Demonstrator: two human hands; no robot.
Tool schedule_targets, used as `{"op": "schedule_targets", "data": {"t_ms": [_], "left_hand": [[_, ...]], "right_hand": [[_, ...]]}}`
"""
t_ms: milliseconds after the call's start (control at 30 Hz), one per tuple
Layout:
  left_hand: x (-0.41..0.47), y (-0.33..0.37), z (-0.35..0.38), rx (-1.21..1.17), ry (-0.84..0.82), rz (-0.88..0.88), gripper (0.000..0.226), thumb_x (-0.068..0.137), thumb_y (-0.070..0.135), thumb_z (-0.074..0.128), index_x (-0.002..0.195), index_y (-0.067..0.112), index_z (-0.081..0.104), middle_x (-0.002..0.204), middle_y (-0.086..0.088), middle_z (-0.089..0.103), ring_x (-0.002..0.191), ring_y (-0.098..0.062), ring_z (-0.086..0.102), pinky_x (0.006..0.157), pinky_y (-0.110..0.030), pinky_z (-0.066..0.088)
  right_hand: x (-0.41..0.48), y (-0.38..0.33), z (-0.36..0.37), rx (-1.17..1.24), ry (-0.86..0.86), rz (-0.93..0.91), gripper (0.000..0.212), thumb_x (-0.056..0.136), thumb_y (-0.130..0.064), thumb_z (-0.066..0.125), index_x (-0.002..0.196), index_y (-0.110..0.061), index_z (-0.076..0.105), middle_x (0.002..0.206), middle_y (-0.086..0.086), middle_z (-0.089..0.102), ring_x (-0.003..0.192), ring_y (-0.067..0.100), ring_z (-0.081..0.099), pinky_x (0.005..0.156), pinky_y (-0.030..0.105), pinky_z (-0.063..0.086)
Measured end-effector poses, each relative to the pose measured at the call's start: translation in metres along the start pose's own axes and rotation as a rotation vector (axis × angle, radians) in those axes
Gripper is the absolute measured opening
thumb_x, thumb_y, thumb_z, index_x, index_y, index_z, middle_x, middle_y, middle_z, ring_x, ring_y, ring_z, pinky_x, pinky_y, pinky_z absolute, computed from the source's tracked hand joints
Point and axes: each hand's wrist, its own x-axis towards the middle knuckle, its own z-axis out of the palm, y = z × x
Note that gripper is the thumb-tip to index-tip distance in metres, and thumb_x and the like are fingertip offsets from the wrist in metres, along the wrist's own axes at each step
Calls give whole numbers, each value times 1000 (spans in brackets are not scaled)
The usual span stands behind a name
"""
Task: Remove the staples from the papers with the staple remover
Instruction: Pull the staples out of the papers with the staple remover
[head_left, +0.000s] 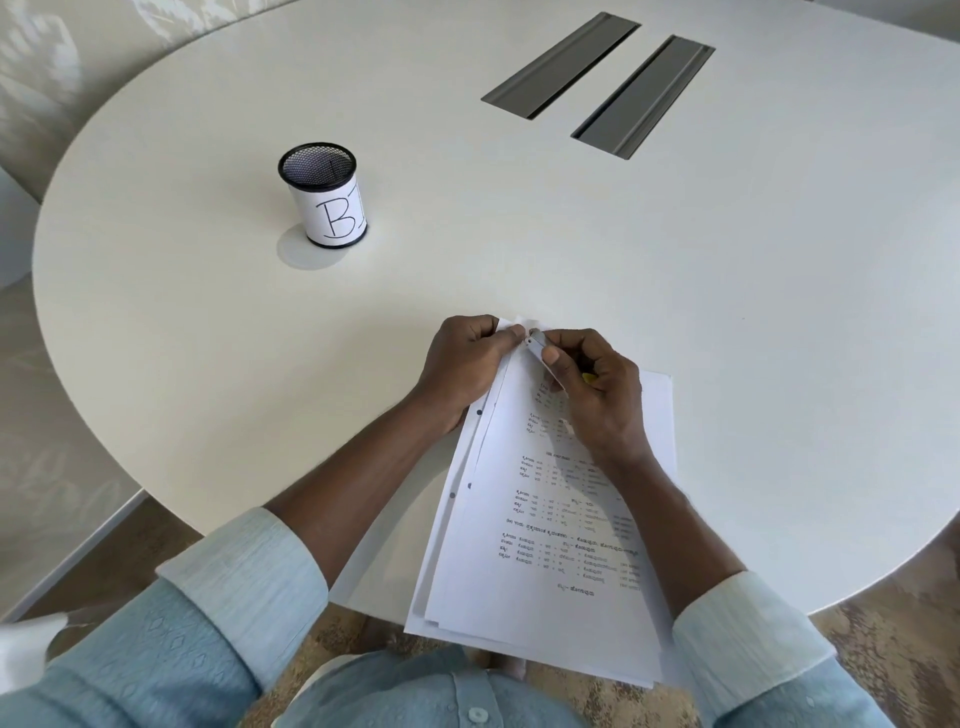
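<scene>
A stack of printed white papers lies on the white table, its near end hanging over the table edge toward me. My left hand pinches the top left corner of the stack. My right hand grips a slim metal staple remover with a bit of yellow showing in the palm. Its tip touches the papers' top corner right beside my left fingertips. The staple itself is too small to make out.
A black mesh pen cup wrapped in a white label marked "B" stands at the table's left middle. Two grey cable slots are set in the far tabletop. The round table's edge curves close to my body.
</scene>
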Motion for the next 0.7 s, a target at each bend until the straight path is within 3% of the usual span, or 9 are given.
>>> {"op": "schedule_targets", "data": {"t_ms": [100,167,233,300,400,533,600,700], "left_hand": [[0,-1,0,13,-35,-1,42,103,26,73,97,-15,69,86,-26,71,77,-23,60,74,-37,45],[0,0,-1,12,-56,-13,47,104,26,72,100,-20,63,86,-17,63,79,-24,57,76,-38,43],[0,0,-2,5,-55,-11,47,104,27,72,100,-19,63,86,-19,63,80,-24,57,77,-39,43],[0,0,-3,-15,-48,-2,45,104,28,72,100,-16,67,88,-27,68,80,-25,60,78,-39,45],[-2,-1,-5,-73,-46,-1,50,102,28,74,102,-20,64,89,-18,63,82,-27,59,79,-40,44],[-3,-2,-7,-111,-50,-8,57,101,30,76,100,-23,58,92,-15,59,83,-28,54,80,-41,42],[-3,-2,-8,-115,-52,-7,57,102,32,75,100,-23,58,91,-15,60,82,-29,56,80,-42,43],[-3,-3,-9,-103,-60,-3,55,102,33,74,99,-20,60,89,-16,61,81,-29,58,80,-41,44]], "right_hand": [[1,1,-4,118,13,29,15,111,-21,68,116,-10,77,74,-1,68,67,9,58,63,18,47],[1,1,-5,171,15,37,15,112,-23,66,115,-12,76,74,9,65,67,13,58,62,21,45],[2,1,-5,210,19,31,13,112,-23,65,113,-14,74,78,16,63,71,19,58,62,26,46],[2,1,-4,243,25,29,9,111,-23,65,113,-18,73,82,11,67,73,22,56,65,28,47],[2,2,-3,236,33,48,14,109,-28,69,118,-19,73,99,13,80,77,20,58,71,29,49],[3,5,-2,84,69,67,28,102,-33,79,127,-22,76,98,-16,77,78,3,62,73,17,49],[3,5,-1,23,86,62,31,99,-29,83,129,-22,77,99,-20,74,75,-1,59,71,12,47],[3,4,-1,-55,77,47,21,102,-25,81,122,-25,79,75,-23,57,62,6,43,62,20,39]]}}
